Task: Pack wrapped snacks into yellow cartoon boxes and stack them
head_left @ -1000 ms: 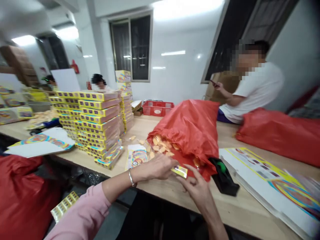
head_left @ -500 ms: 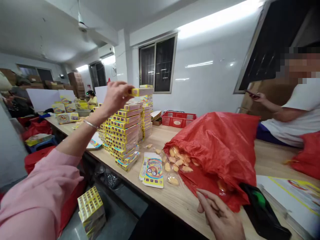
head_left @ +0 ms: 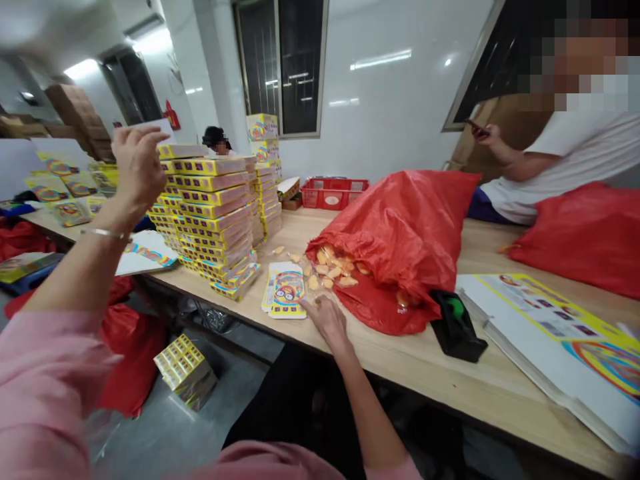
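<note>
Touching flat, printed cartons (head_left: 287,293) is the right hand (head_left: 327,321).

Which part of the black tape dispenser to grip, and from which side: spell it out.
Grip the black tape dispenser across its narrow body, thumb and fingers on opposite flanks, probably best from above and the near side. It sits lengthwise away from you; the red sack crowds its far left, while bare tabletop lies in front.

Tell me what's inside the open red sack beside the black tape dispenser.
Small tan pieces in clear wrappers show at the mouth of the red plastic sack, some lying outside it; deeper contents are covered.
</note>
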`<state>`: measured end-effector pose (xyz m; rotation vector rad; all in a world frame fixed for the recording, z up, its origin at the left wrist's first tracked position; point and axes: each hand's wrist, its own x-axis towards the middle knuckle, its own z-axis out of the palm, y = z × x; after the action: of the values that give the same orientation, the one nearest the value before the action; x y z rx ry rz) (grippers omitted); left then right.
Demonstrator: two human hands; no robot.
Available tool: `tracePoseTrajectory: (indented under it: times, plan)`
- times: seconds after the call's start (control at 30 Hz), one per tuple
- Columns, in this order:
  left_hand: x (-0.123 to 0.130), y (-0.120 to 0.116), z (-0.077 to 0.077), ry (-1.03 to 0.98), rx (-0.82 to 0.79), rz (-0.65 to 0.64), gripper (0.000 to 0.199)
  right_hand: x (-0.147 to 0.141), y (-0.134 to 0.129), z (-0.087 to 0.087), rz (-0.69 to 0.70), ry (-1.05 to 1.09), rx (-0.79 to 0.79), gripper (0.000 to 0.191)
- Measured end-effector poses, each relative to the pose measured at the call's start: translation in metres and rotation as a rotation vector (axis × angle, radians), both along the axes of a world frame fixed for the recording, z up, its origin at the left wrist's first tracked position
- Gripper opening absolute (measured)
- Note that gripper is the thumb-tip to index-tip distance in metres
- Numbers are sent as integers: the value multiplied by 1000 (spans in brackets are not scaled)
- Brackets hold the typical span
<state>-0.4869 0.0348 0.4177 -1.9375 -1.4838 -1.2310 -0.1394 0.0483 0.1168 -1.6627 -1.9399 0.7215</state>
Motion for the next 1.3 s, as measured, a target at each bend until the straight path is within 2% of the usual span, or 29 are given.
tracePoseTrajectory:
  times: [0.07,0.13,0.17,0.23,0.27,0.33,0.37,0.43,0.5,0.53,0.6,0.63,0.7,0.8,0.87,0.93,1.0,1.1,1.2,1.3]
  plan:
    - [36,-15,-51,49,37,29,30,-22,12,-6,-11,-70,-29,46]
    - [70,-25,-116,138,-238,-177,32,-34,21,-15,-19,-75,9,35]
    - [84,-27,-151,117,-361,-257,33,-36,24,-20,-31,-44,29,28]
    - [102,-23,-217,-44,-529,-334,35,-34,29,-30,-66,122,39,20]
    - [106,-18,-246,-171,-599,-333,36,-30,30,-35,-83,227,29,22]
    - [109,-5,-289,-492,-650,-235,39,-21,31,-41,-101,403,7,30]
    - [109,3,-304,-625,-649,-171,42,-16,30,-43,-101,445,-2,32]
    - [113,16,-322,-764,-630,-77,53,-8,24,-47,-99,540,-19,33]
    - [122,26,-328,-876,-646,-63,65,-2,12,-50,-99,761,-43,35]
    - [128,28,-327,-962,-674,-112,70,1,5,-51,-94,879,-52,37]
    - [143,31,-321,-1132,-750,-322,74,9,-9,-48,-90,987,-22,41]
    - [151,31,-317,-1179,-781,-447,73,15,-14,-43,-110,931,46,41]
    - [168,30,-306,-1158,-801,-622,67,28,-22,-26,-195,684,299,35]
    - [195,27,-290,-997,-798,-703,56,49,-22,11,-284,234,726,32]
    - [212,25,-281,-880,-817,-754,53,62,-15,34,-255,19,828,35]
    - [226,25,-276,-786,-811,-773,51,73,-6,47,-228,-81,804,34]
    - [236,29,-276,-747,-773,-783,52,81,1,53,-222,-50,707,33]
    - [242,39,-278,-695,-702,-793,50,90,6,54,-219,137,485,39]
    - [244,47,-277,-453,-576,-730,44,95,5,55,-151,391,354,51]
    - [250,47,-271,-224,-498,-685,72,97,1,55,-65,593,403,45]
